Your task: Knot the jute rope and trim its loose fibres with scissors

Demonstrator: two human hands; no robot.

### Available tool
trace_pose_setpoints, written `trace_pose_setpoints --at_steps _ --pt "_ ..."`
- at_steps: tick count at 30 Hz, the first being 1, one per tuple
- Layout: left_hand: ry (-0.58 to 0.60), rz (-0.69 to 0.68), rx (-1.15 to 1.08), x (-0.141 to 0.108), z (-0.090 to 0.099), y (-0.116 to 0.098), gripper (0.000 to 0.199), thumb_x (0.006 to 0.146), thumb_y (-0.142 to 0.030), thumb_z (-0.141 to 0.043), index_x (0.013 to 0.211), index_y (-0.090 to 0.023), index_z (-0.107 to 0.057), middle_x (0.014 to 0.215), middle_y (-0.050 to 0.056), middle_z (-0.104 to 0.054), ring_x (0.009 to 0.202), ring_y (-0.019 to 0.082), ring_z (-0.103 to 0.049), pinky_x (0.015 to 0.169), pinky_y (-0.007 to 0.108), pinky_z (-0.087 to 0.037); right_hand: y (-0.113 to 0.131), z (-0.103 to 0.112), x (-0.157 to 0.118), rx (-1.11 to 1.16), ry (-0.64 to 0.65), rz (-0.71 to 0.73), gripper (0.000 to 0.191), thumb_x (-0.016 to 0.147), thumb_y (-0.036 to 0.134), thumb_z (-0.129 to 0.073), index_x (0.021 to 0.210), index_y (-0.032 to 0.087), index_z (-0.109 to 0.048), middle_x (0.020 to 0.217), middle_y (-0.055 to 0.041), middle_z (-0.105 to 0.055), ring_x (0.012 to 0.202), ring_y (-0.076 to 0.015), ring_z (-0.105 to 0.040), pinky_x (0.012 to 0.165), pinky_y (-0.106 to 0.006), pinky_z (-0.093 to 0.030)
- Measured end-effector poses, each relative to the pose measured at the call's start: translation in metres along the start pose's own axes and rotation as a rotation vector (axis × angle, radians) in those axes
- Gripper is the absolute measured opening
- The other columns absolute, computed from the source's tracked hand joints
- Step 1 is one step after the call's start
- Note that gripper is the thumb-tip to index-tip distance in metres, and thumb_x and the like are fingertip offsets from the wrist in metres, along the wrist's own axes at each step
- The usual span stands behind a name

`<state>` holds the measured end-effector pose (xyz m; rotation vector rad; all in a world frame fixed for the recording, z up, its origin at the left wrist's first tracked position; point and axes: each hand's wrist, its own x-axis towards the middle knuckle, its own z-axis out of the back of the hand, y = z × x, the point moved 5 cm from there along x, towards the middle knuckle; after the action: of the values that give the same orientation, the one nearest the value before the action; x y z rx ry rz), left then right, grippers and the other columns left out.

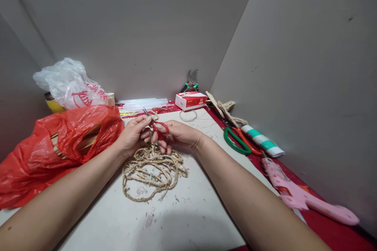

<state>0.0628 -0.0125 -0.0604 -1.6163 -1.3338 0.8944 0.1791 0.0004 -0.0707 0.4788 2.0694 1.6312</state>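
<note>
My right hand [173, 133] is closed on the red loop handles of small scissors [161, 127], whose metal blades point up and to the left. Close beside it, my left hand [136, 132] pinches a thin braided straw rope [154, 115] by the blades. Both hands are raised a little over the board. Below them a loose heap of the same rope [150, 176] lies in tangled loops, with a strand running up toward my fingers. Whether the blades touch the rope is too small to tell.
At left a red plastic bag [38, 153] holds thin wooden strips; a white plastic bag [73, 82] sits behind. Clear sticks [141, 104], a red-white box [191, 101] and pruning shears [192, 80] line the back. Green-handled scissors [235, 147] and a pink glue gun [318, 204] lie right.
</note>
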Motion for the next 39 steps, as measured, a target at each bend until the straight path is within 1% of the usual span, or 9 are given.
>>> trace_pose_setpoints --at_steps 9,14,17,21,23,26,30,35,39 --pt "0.044 0.039 -0.06 -0.001 -0.003 -0.001 0.027 0.072 -0.034 -0.073 0.071 -0.016 -0.052 0.051 -0.008 -0.043 0.039 0.002 -0.032 0.039 0.014 -0.028 0.005 -0.002 0.004 0.151 -0.137 0.183 0.035 0.07 0.044 -0.074 0.071 0.015 -0.054 0.04 0.0083 -0.049 0.035 -0.0054 -0.047 0.035 -0.014 -0.035" --pt "0.049 0.042 -0.036 0.0 -0.001 -0.001 0.028 0.074 -0.036 -0.07 0.069 -0.016 -0.051 0.043 -0.008 -0.04 0.037 0.004 -0.033 0.039 0.015 -0.028 0.012 0.0 -0.002 0.122 -0.048 0.2 0.035 0.067 0.042 -0.076 0.079 0.014 -0.058 0.072 -0.003 -0.067 0.057 -0.0112 -0.062 0.04 -0.017 -0.042" --pt "0.004 -0.027 -0.05 0.004 0.005 -0.003 0.029 0.073 -0.033 -0.071 0.066 -0.016 -0.049 0.041 -0.01 -0.034 0.036 0.003 -0.028 0.038 0.014 -0.026 0.022 0.018 -0.004 0.036 -0.284 0.268 0.033 0.066 0.041 -0.075 0.077 0.016 -0.057 0.069 -0.0012 -0.064 0.051 -0.0096 -0.056 0.039 -0.019 -0.039" --pt "-0.169 -0.14 -0.048 0.006 0.015 -0.005 0.031 0.068 -0.031 -0.075 0.065 -0.016 -0.048 0.044 -0.01 -0.036 0.037 0.002 -0.028 0.036 0.014 -0.025 0.043 0.028 -0.021 -0.297 -0.889 0.573 0.025 0.075 0.041 -0.064 0.069 0.02 -0.052 0.053 0.0045 -0.05 0.046 -0.0082 -0.042 0.045 -0.021 -0.034" --pt "-0.217 -0.168 -0.005 0.006 0.018 -0.004 0.03 0.068 -0.033 -0.074 0.066 -0.016 -0.05 0.044 -0.01 -0.038 0.037 0.002 -0.03 0.036 0.015 -0.027 0.047 0.012 -0.02 -0.622 -0.913 0.595 0.022 0.08 0.04 -0.059 0.071 0.02 -0.056 0.059 0.0008 -0.055 0.055 -0.0116 -0.048 0.055 -0.024 -0.036" --pt "-0.276 -0.215 0.071 0.005 0.021 -0.003 0.028 0.068 -0.036 -0.074 0.07 -0.016 -0.054 0.046 -0.009 -0.043 0.038 0.003 -0.035 0.037 0.016 -0.03 0.038 -0.01 -0.01 -1.118 -0.823 0.381 0.026 0.083 0.045 -0.055 0.084 0.02 -0.063 0.068 -0.0053 -0.063 0.069 -0.0185 -0.056 0.064 -0.028 -0.037" --pt "-0.32 -0.284 0.222 0.001 0.021 -0.006 0.026 0.069 -0.038 -0.072 0.072 -0.017 -0.058 0.043 -0.009 -0.043 0.036 0.004 -0.036 0.038 0.017 -0.03 0.026 -0.014 -0.002 -1.402 -0.793 0.156 0.035 0.085 0.049 -0.048 0.085 0.019 -0.065 0.072 -0.0111 -0.066 0.07 -0.0228 -0.059 0.062 -0.03 -0.035" --pt "-0.22 -0.226 0.255 -0.003 0.011 -0.006 0.023 0.072 -0.029 -0.066 0.093 -0.018 -0.065 0.045 -0.007 -0.049 0.037 0.006 -0.04 0.041 0.019 -0.033 0.028 0.005 -0.004 -1.24 -0.901 0.168 0.031 0.079 0.046 -0.054 0.062 0.021 -0.059 0.058 -0.0037 -0.059 0.057 -0.0166 -0.051 0.055 -0.028 -0.03" --pt "-0.114 -0.176 0.187 -0.005 0.001 -0.007 0.042 0.074 -0.022 -0.06 0.115 -0.02 -0.058 0.079 0.002 -0.068 0.041 0.005 -0.044 0.043 0.021 -0.036 0.033 0.026 -0.01 -0.696 -0.961 0.393 0.03 0.074 0.039 -0.058 0.052 0.02 -0.049 0.049 0.0032 -0.045 0.049 -0.0106 -0.039 0.05 -0.024 -0.028"
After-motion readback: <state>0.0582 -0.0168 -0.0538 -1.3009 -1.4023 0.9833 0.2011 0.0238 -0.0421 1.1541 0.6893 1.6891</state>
